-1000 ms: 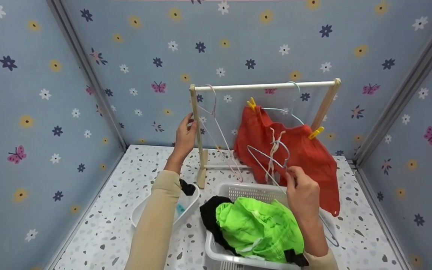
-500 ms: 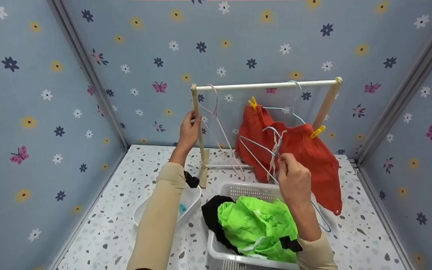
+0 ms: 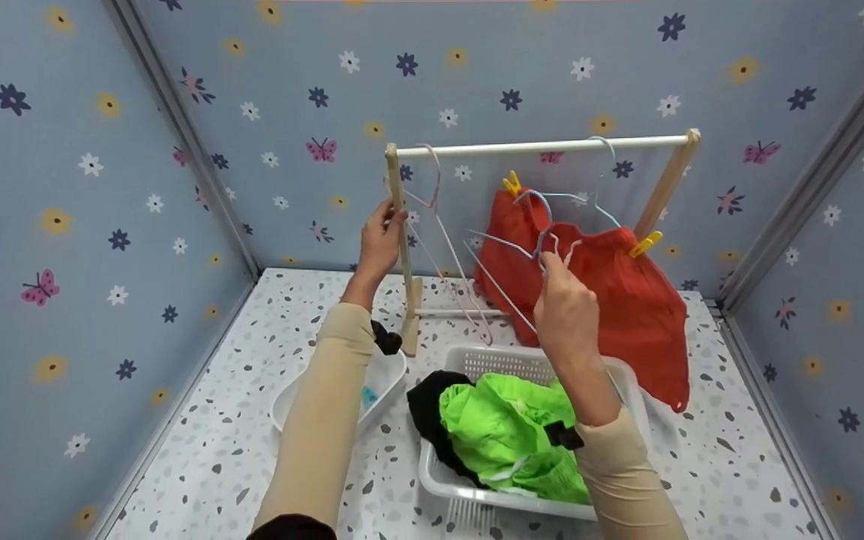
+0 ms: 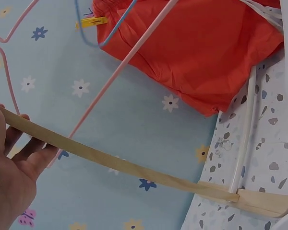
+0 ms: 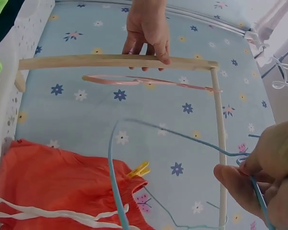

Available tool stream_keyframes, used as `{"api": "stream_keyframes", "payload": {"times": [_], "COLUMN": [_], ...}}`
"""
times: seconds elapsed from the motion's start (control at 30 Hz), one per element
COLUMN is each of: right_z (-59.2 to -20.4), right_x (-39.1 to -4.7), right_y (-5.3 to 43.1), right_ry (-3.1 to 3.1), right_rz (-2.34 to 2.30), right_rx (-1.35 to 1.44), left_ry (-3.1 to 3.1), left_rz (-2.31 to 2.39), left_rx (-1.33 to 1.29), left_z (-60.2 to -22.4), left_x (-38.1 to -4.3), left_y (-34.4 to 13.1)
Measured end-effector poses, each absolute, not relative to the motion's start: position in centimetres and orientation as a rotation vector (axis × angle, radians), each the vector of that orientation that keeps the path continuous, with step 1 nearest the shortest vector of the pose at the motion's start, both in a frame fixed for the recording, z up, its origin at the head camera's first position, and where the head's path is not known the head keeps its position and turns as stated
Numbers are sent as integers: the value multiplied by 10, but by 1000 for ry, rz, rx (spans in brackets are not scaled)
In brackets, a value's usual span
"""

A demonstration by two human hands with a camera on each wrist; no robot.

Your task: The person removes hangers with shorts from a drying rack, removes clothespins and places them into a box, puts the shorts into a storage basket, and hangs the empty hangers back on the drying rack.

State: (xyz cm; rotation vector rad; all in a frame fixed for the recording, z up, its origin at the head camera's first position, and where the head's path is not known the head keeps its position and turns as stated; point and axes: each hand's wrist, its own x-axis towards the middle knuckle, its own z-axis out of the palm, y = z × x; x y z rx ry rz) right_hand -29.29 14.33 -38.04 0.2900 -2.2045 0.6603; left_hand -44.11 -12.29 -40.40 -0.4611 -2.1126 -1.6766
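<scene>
My left hand (image 3: 381, 244) grips the left wooden post (image 4: 120, 164) of a small clothes rack, its fingers curled round the wood. My right hand (image 3: 568, 311) pinches a light blue hanger (image 5: 114, 175) just below its hook. The hanger carries nothing and is held in front of red shorts (image 3: 597, 300), its hook lower than the rack's white rod (image 3: 492, 150). Those shorts hang from another pale blue hanger on the rod, fixed by a yellow clothespin (image 3: 646, 244) at each side of the waistband. Near the left post hangs a bare pink hanger (image 4: 113, 79).
Below my right arm stands a white basket (image 3: 439, 487) with bright green clothing (image 3: 503, 420) and black cloth (image 3: 432, 412). A smaller white tray (image 3: 394, 379) lies partly under my left arm. Flower-patterned walls close in the speckled tabletop (image 3: 207, 450).
My right hand has lifted the blue hanger up and to the left, towards the rod. My left hand has taken a closer grip on the post. The head view has tilted down slightly.
</scene>
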Motion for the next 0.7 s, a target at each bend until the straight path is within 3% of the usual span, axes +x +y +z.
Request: {"api": "stream_keyframes", "payload": {"times": [0.33,0.7], "right_z": [-363,-342], "right_x": [-311,-335], "right_y": [112,92], "right_ry": [-2259,-2354], "right_rz": [538,480], "right_rx": [244,212], "left_ry": [-2137,-2122], "left_rz": [-1660,-1751], "left_rx": [-404,-392], "left_z": [-427,-407], "left_x": [-463,-440], "left_y": [-130,-120]}}
